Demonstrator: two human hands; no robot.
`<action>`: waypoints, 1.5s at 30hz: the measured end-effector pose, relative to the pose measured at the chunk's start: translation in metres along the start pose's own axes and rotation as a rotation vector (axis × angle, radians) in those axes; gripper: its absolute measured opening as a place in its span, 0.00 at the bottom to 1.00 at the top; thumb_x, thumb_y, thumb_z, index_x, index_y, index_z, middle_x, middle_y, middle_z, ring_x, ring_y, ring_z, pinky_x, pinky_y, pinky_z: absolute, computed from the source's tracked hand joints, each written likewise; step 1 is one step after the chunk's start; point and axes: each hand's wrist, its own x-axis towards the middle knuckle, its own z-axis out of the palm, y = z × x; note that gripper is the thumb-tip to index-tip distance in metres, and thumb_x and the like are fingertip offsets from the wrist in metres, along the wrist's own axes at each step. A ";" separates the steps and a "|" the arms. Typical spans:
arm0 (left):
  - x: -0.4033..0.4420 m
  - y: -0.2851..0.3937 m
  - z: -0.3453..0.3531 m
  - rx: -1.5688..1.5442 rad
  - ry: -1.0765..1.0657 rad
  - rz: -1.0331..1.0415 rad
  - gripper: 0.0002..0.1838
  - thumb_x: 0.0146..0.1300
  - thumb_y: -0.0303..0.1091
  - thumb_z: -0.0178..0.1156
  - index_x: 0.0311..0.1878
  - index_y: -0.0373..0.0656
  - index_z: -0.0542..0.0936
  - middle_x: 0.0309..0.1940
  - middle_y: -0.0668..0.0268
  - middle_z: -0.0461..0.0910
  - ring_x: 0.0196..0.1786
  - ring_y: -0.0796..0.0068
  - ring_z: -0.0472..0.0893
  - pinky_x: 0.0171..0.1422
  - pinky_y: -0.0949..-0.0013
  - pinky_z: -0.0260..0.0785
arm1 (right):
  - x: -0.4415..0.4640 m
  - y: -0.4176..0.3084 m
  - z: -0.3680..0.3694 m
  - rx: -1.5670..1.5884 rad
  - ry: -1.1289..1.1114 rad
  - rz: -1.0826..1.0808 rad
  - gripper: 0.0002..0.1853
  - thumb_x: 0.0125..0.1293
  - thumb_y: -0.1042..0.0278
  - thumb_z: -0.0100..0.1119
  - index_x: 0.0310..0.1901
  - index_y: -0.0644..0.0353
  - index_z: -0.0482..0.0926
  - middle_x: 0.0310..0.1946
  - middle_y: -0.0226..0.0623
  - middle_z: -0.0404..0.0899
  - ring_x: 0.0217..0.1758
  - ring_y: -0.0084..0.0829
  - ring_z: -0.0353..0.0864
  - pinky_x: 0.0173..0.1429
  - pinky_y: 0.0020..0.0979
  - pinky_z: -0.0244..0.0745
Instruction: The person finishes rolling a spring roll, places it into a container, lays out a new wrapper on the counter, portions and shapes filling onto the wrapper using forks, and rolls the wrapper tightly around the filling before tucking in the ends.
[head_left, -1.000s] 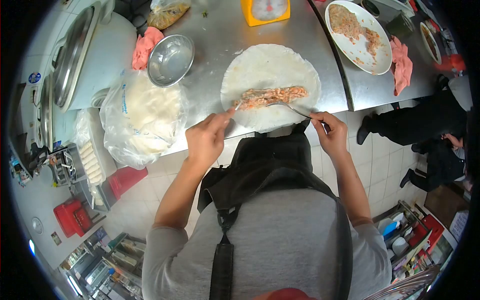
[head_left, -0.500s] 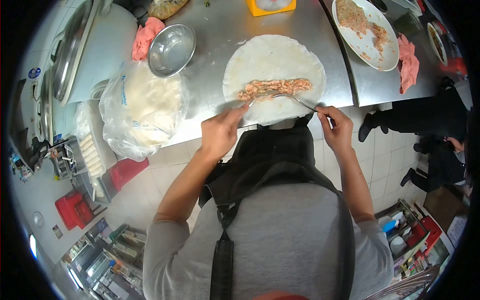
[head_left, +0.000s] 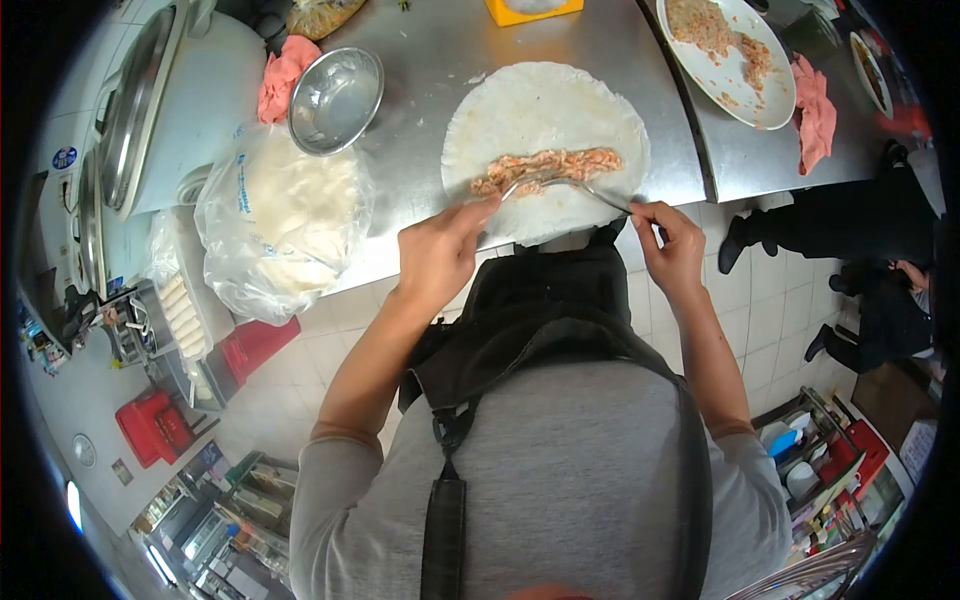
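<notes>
A round white wrapper sheet (head_left: pixel 550 100) lies flat on the steel counter, its near edge at the counter's front. Across its lower half runs a strip of orange-pink minced filling (head_left: pixel 560 161). My right hand (head_left: pixel 670 248) pinches the handle of a slim metal utensil (head_left: pixel 598 194), whose head rests at the near side of the filling. My left hand (head_left: pixel 440 248) is closed on a second metal utensil (head_left: pixel 517 184), which meets the filling's left part. Whether each is a spoon or a fork I cannot tell.
Left on the counter are a metal bowl (head_left: pixel 337 102), a pink cloth (head_left: pixel 286 78) and a plastic bag of pale sheets (head_left: pixel 290 200). A white oval plate of filling (head_left: pixel 728 60) stands right, beside another pink cloth (head_left: pixel 814 115). A person's dark-trousered legs (head_left: pixel 820 228) are at right.
The utensil heads have shifted slightly along the near side of the filling, and the left one shows more plainly. Both hands stay nearly in place; the whole view has shifted a little.
</notes>
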 end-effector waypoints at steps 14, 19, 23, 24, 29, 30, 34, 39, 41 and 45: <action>0.005 -0.018 0.001 0.027 0.068 -0.034 0.20 0.65 0.22 0.65 0.57 0.54 0.87 0.44 0.59 0.90 0.33 0.59 0.88 0.34 0.61 0.78 | -0.003 -0.009 0.015 0.080 0.031 -0.238 0.06 0.63 0.78 0.70 0.40 0.57 0.88 0.33 0.37 0.87 0.34 0.39 0.87 0.38 0.36 0.79; -0.017 -0.002 0.015 0.161 -0.091 -0.036 0.18 0.69 0.23 0.62 0.60 0.50 0.86 0.47 0.57 0.89 0.36 0.55 0.89 0.37 0.63 0.80 | 0.004 -0.003 0.013 -0.041 0.089 -0.221 0.08 0.62 0.78 0.69 0.42 0.56 0.87 0.33 0.36 0.86 0.33 0.40 0.85 0.36 0.38 0.78; -0.007 -0.005 0.010 -0.083 0.046 0.020 0.19 0.70 0.22 0.62 0.61 0.50 0.86 0.47 0.57 0.90 0.36 0.57 0.89 0.37 0.63 0.79 | 0.003 0.002 0.010 0.003 0.048 -0.237 0.08 0.63 0.80 0.70 0.42 0.57 0.88 0.34 0.37 0.88 0.37 0.40 0.87 0.40 0.37 0.80; -0.003 -0.003 0.009 -0.104 0.034 -0.044 0.18 0.70 0.23 0.63 0.60 0.49 0.86 0.47 0.57 0.90 0.36 0.58 0.89 0.37 0.63 0.79 | 0.004 0.005 0.009 0.004 0.058 -0.229 0.08 0.63 0.80 0.70 0.42 0.57 0.88 0.34 0.37 0.88 0.37 0.40 0.87 0.40 0.37 0.80; 0.002 0.009 0.030 -0.038 0.019 -0.036 0.17 0.69 0.24 0.64 0.59 0.50 0.86 0.48 0.56 0.90 0.34 0.58 0.89 0.37 0.62 0.79 | 0.009 0.013 -0.006 -0.016 0.089 -0.270 0.07 0.63 0.76 0.69 0.42 0.54 0.87 0.34 0.34 0.87 0.33 0.39 0.84 0.36 0.38 0.78; 0.001 0.014 0.032 -0.006 0.010 -0.003 0.17 0.69 0.25 0.64 0.59 0.50 0.86 0.49 0.56 0.89 0.34 0.58 0.88 0.37 0.62 0.79 | 0.009 0.015 -0.009 -0.030 0.079 -0.249 0.07 0.64 0.76 0.69 0.42 0.54 0.87 0.33 0.34 0.86 0.32 0.39 0.84 0.36 0.38 0.77; 0.003 0.018 0.024 -0.002 -0.022 0.025 0.19 0.70 0.25 0.63 0.61 0.53 0.85 0.50 0.55 0.89 0.34 0.55 0.88 0.36 0.60 0.78 | 0.007 0.018 -0.014 -0.043 0.100 -0.264 0.07 0.64 0.75 0.69 0.42 0.53 0.87 0.32 0.34 0.86 0.32 0.39 0.83 0.36 0.38 0.76; 0.009 0.023 0.037 -0.023 0.020 0.079 0.21 0.67 0.20 0.61 0.60 0.51 0.84 0.47 0.59 0.89 0.35 0.56 0.89 0.36 0.59 0.80 | 0.007 0.025 -0.019 -0.056 0.118 -0.240 0.07 0.62 0.75 0.70 0.41 0.52 0.87 0.31 0.33 0.84 0.32 0.39 0.83 0.36 0.38 0.76; 0.010 0.022 0.037 -0.018 0.006 0.102 0.21 0.67 0.20 0.61 0.60 0.51 0.84 0.47 0.59 0.89 0.35 0.56 0.88 0.36 0.60 0.80 | 0.008 0.027 -0.022 -0.061 0.123 -0.238 0.07 0.62 0.75 0.70 0.41 0.52 0.87 0.31 0.33 0.84 0.32 0.39 0.83 0.36 0.38 0.76; 0.020 0.032 0.026 -0.116 -0.001 -0.027 0.20 0.67 0.21 0.62 0.59 0.53 0.84 0.46 0.59 0.89 0.34 0.55 0.88 0.36 0.58 0.79 | 0.004 0.034 -0.028 -0.032 0.092 -0.227 0.07 0.62 0.74 0.70 0.41 0.52 0.87 0.31 0.33 0.84 0.32 0.39 0.83 0.36 0.38 0.76</action>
